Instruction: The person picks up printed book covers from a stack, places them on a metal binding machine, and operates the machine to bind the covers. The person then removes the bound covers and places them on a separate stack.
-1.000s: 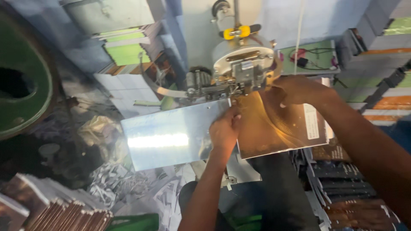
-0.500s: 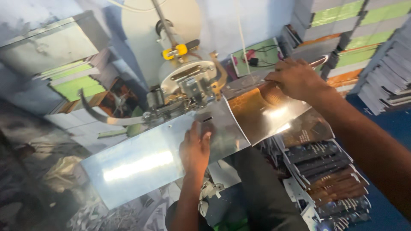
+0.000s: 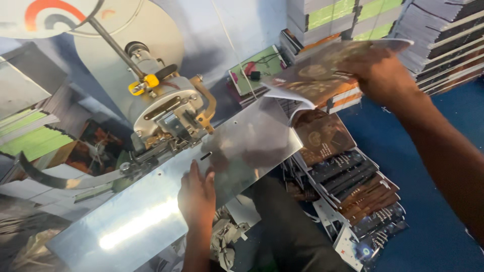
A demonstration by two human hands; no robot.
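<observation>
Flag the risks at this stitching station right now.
1. The left hand rests flat on the shiny metal plate, fingers close to the slot under the stitching head; a pinch seems possible if it fires.
2. The right hand holds a brown booklet by one edge, pages drooping; it could slip or bend.
3. The fanned pile of booklets by the plate's edge looks loose and may slide.

Shiny metal surface (image 3: 151, 221) slopes below stitching head; left hand (image 3: 196, 199) flat on it. Blue floor (image 3: 433, 221) carries fanned brown booklets (image 3: 348, 186).
</observation>
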